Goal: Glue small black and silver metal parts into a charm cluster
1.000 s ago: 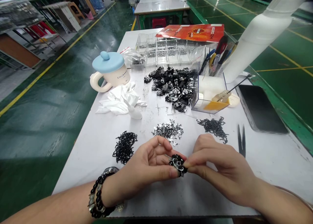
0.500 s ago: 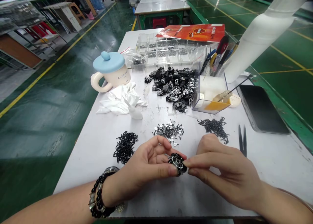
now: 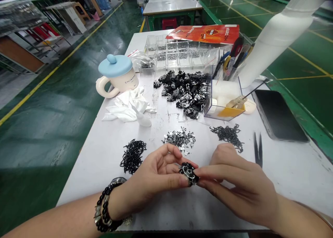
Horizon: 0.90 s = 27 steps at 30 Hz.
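Landmark for all places below: the pile of small silver parts (image 3: 179, 139) on the white counter (image 3: 293, 177).

Work in hand: one black-and-silver piece (image 3: 188, 173), located on the near side of the silver pile and slightly to its right, raised in the fingers. The left hand (image 3: 156, 175) carries it; its grip is narrow, with the thumb along the near edge and the curled fingers behind. The right hand (image 3: 239, 182) brings thumb and forefinger to the right edge of the same piece. Those tips touch the edge and the grip is narrow, but whether they pinch the piece itself or a smaller part cannot be told (the contact is too small to see). Beaded bracelets (image 3: 104, 206) are worn on the left wrist.

Loose stock: a pile of black curved parts (image 3: 133, 156) lies left of the silver pile and a little nearer; a second pile of thin black parts (image 3: 228, 135) lies to its right. Directly beyond it sits a heap of black-and-silver pieces (image 3: 188, 92).

Other items: a white cloth (image 3: 127, 104) lies beyond the silver pile to the left, with a lidded mug (image 3: 122, 80) farther off behind. A clear holder (image 3: 208, 108) with tools stands beyond and to the right. Black tweezers (image 3: 258, 149) lie well to the right of the pile, a dark phone (image 3: 282, 115) farther right again.
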Motion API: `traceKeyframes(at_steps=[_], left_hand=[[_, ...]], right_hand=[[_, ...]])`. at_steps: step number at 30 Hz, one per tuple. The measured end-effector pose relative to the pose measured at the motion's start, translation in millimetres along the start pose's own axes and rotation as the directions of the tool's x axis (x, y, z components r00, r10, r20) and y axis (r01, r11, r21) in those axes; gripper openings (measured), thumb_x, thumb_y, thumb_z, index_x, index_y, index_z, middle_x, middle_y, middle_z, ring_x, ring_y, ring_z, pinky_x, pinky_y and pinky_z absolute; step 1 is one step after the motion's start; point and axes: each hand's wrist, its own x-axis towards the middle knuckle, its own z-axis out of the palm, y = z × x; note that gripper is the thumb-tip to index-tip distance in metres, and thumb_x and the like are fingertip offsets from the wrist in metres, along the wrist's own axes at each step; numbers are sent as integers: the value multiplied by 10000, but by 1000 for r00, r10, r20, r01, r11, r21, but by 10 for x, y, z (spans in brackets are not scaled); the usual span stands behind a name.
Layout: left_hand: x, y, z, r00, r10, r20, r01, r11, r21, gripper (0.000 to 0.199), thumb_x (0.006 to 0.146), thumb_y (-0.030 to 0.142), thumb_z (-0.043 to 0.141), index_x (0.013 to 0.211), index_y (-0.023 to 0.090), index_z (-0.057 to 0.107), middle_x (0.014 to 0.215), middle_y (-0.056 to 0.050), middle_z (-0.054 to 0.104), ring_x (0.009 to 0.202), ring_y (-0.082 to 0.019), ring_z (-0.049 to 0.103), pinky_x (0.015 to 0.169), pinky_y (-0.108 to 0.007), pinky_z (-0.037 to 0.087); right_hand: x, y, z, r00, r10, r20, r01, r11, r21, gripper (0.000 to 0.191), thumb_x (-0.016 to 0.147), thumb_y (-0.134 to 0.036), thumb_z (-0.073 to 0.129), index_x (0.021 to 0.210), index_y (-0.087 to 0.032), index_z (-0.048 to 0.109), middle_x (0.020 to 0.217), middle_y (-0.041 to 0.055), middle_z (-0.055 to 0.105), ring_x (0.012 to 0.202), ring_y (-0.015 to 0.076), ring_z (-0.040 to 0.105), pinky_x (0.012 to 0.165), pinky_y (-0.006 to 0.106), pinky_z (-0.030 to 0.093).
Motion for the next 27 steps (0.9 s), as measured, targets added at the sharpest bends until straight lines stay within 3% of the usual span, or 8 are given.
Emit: traceKeyframes(at_steps=[10, 16, 19, 23, 27], left_hand=[[9, 3, 9, 999, 30, -20, -30, 999, -27, 337, 727, 129, 732, 892, 162, 439, 1029, -67, 657, 859, -96, 647, 795, -193, 509], [8, -14, -7, 999, 40, 35, -40, 999, -23, 312, 751, 103, 702, 921, 180, 453, 1039, -28, 641, 863, -82, 638, 790, -176, 502], [9, -19, -23, 996, 49, 71, -47, 999, -26, 331, 749, 100, 703, 953, 189, 458, 1038, -19, 630, 867, -76, 632, 767, -158, 496], [-4, -1, -13, 989, -2, 150, 0, 1000, 12, 376, 748, 145, 711, 986, 210, 428, 1053, -52, 637, 969, -141, 631, 798, -205, 492], [-25, 22, 7, 975, -40, 218, 31, 999, 45, 381, 769, 186, 694, 1021, 225, 412, 1068, -61, 643, 972, -146, 638, 821, -216, 482]], right_hand=[[-3, -28, 31, 998, -30, -49, 28, 999, -26, 170, 804, -27, 581, 932, -135, 604, 665, 17, 563, 640, 110, 465, 614, 314, 364], [11, -26, 11, 991, 129, -24, -125, 986, 110, 153, 820, -118, 603, 955, -189, 621, 659, -19, 536, 638, 89, 497, 622, 276, 385], [16, -8, -2, 977, 212, 37, -215, 959, 184, 254, 806, -190, 647, 1051, -242, 607, 706, -23, 539, 669, 92, 498, 650, 269, 397], [40, -10, -40, 915, 347, 205, -396, 870, 293, 319, 778, -257, 683, 1082, -317, 606, 842, -7, 539, 810, 122, 506, 743, 291, 412], [54, -11, -75, 866, 387, 316, -488, 790, 372, 333, 761, -283, 699, 1074, -351, 610, 846, -17, 488, 845, 121, 498, 785, 294, 406]])
